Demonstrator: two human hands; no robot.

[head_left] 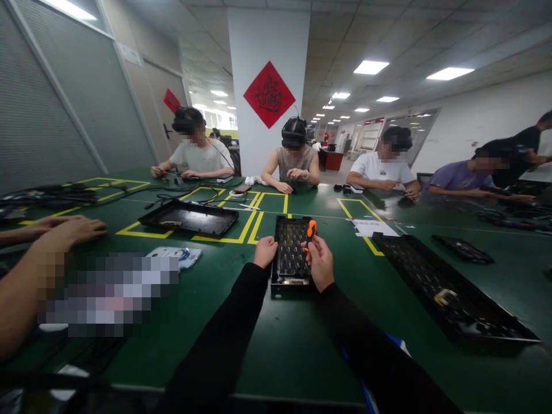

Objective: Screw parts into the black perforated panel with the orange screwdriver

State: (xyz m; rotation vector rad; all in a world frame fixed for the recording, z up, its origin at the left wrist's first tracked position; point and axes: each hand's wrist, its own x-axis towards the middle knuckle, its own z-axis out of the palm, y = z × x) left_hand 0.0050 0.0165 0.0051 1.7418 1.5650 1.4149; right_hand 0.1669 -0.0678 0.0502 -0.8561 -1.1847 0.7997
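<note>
right grip (321, 262) clamps orange tool (313, 229), left grip (265, 252) black casing (291, 252) between them; if casing slides, tool could skid.

A broad white pillar (239, 69) bearing a red paper diamond (269, 95) with a black Chinese character rises behind a green worktable (280, 356) marked out in yellow tape (150, 234). Bright rectangular light panels (371, 68) dot the tiled ceiling (332, 29) of the open-plan office, where a reddish-brown desk (333, 161) stands on pale floor (342, 174) in the distance. Gray framed partition panels (64, 98) line the left side; a white wall (487, 118) stretches along the right.
</note>
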